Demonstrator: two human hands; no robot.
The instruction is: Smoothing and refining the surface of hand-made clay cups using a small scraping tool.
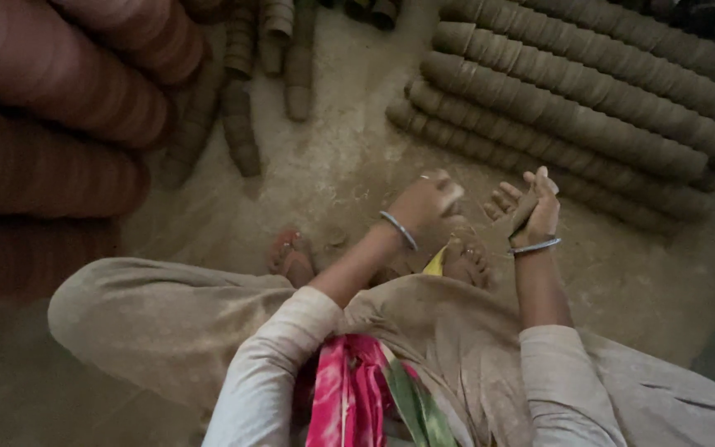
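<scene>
While my right hand (533, 207) grips a small clay cup (525, 211) with fingers curled around it, my left hand (428, 200) is loosely closed just beside it; whether it holds anything I cannot tell. Both wrists wear metal bangles (399, 229). Bare feet (293, 257) rest on the dusty floor (333, 165) below. Beyond lie long rows of nested grey clay cups (573, 99), and reddish fired stacks (59, 108) on the left.

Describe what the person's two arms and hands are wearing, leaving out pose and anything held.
Both arms wear pale beige long sleeves pushed up toward the elbows, forearms bare. The left hand has a thin silvery metal bangle at the wrist; the right hand has a similar silvery bangle. No gloves; any rings are too small to tell.
</scene>
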